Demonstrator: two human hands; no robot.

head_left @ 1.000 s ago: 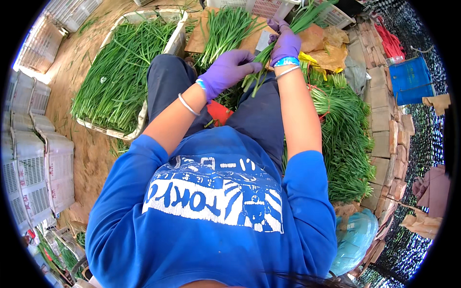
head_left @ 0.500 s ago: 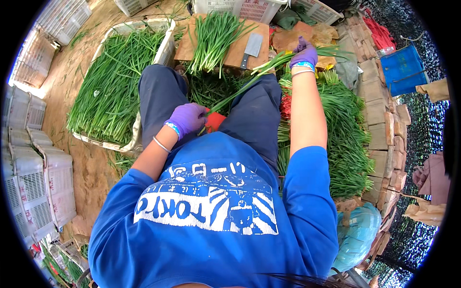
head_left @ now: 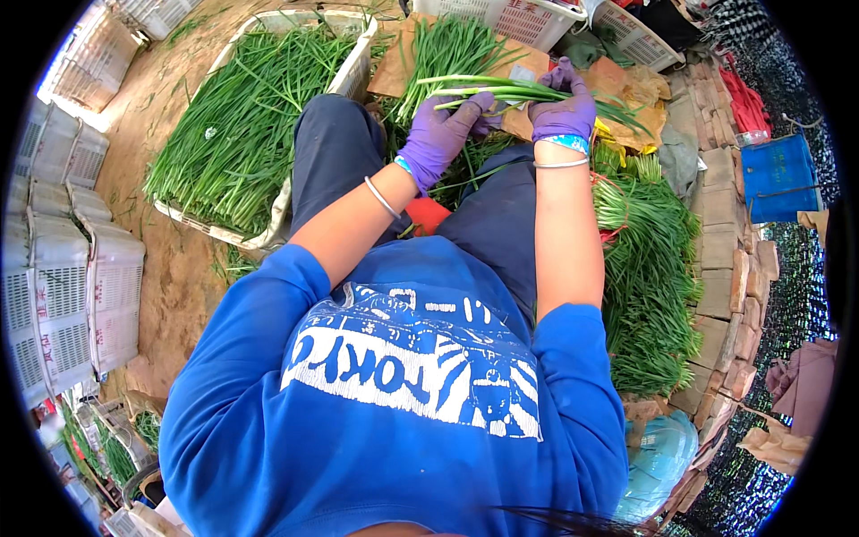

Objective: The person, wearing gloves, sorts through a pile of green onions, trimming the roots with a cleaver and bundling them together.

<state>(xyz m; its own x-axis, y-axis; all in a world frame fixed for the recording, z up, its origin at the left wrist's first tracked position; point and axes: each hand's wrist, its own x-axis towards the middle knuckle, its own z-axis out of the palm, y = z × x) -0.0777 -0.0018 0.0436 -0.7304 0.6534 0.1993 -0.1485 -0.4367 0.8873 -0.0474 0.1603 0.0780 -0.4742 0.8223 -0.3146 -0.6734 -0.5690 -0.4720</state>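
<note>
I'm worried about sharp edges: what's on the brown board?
The brown board bears a green bunch and a grey flat piece, probably a blade; the held stalks hide what lies behind them.

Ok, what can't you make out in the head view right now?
Head view:
Green stalks in the right hand: count, hidden by overlap.
Red object: full shape, partly hidden by trousers and shirt.
White crate, top centre: far part, cut off by upper edge.
Turquoise bundle: left side, behind sleeve.

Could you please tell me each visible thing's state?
Held chives: no tie visible
Right hand: gloved, closed around them
Left hand: gloved, at their pale ends; grip unclear
White crate: open, heaped with loose chives
Wooden board: partly covered by bunched chives
Bundled chives: red tie visible
</note>
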